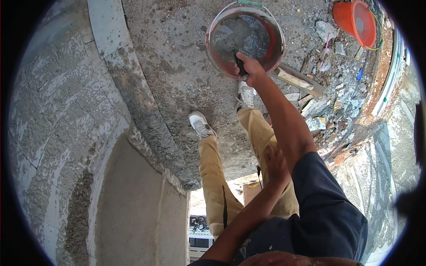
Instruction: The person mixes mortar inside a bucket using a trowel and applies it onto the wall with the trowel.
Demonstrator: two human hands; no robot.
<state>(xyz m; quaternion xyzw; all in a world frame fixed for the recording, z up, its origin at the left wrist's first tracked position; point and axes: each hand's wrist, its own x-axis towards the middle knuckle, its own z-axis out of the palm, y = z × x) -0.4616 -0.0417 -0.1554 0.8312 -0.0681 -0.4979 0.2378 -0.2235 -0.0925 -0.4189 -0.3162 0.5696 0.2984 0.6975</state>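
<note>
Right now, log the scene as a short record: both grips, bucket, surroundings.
Right grip: closed around a black handle at the near side of the bucket
Left grip: on the right trouser leg; palm hidden
Bucket contents: wet grey mix
Right of bucket: wood piece, rubble, orange bucket
Feet: white shoes, near side of bucket
Unclear: what the handle leads to

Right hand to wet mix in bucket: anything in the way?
Nothing visible. The right hand is over the near side of the bucket, gripping a black handle that points into the grey mix; the green bail grip is beyond.
</note>
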